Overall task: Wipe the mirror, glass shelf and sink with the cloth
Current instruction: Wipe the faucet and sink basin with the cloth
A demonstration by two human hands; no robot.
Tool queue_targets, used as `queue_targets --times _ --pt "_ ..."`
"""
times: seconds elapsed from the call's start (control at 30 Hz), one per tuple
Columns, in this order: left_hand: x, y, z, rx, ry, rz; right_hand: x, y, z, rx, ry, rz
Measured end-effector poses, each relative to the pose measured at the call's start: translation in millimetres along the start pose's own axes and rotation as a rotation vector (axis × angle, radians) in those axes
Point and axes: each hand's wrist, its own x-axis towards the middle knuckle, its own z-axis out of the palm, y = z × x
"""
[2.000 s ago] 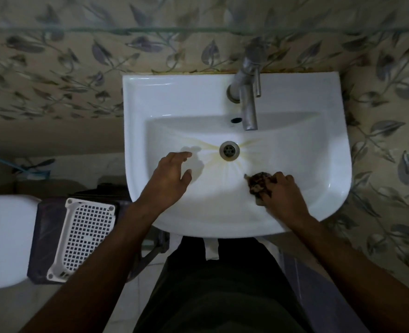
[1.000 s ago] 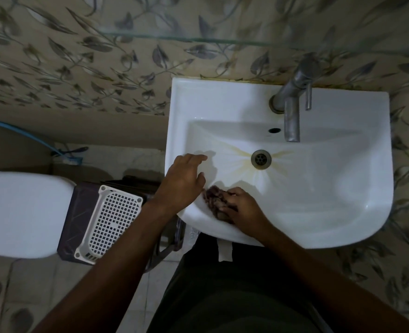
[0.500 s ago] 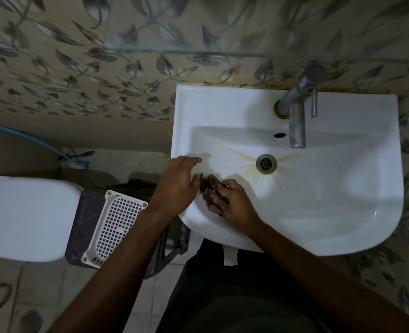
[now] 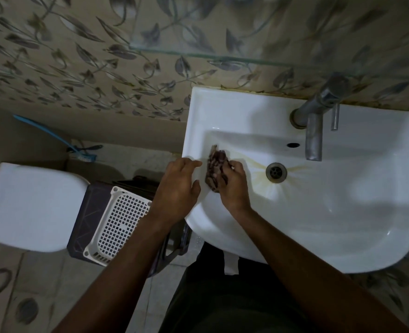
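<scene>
From my feed I look straight down on the leaf-patterned wall tiles, which fill the top of the view, with the edge of the glass shelf running across them. Below it the white sink takes up the right side, its metal tap reaching over the basin and the drain sitting under the spout, with yellowish streaks fanning out from it. To the left is the white toilet lid, and just beside it a dark stool carrying a white perforated basket. A blue-handled brush leans by the wall behind them.

My left hand rests on the sink's left rim, fingers straight and close together, holding nothing. My right hand is inside the basin just beside it, fingers curled over the dark patterned cloth. The cloth is bunched against the basin's left inner slope, sticking out past my fingertips toward the wall, left of the drain.
</scene>
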Motion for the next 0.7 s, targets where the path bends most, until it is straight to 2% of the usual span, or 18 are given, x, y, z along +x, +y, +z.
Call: queue_targets --times 0.1,0.2,0.37,0.5,0.6,0.7 --pt "1 0 -1 -0.003 -0.002 -0.011 -31 12 -15 -0.023 -0.171 -0.032" --pt "3 -1 -1 0.003 0.003 -0.039 -48 25 -25 -0.024 -0.209 0.034" --pt "5 3 0 0.044 -0.001 -0.055 -9 -2 -13 0.077 -0.043 0.036" --pt "7 4 0 0.028 0.038 -0.117 23 -16 -6 0.047 0.055 -0.020" --pt "9 3 -1 -0.031 0.077 -0.202 8 0 -5 -0.083 0.014 -0.115" --pt "10 -1 -1 -0.064 0.081 -0.202 -18 34 -11 -0.272 -0.094 -0.210"
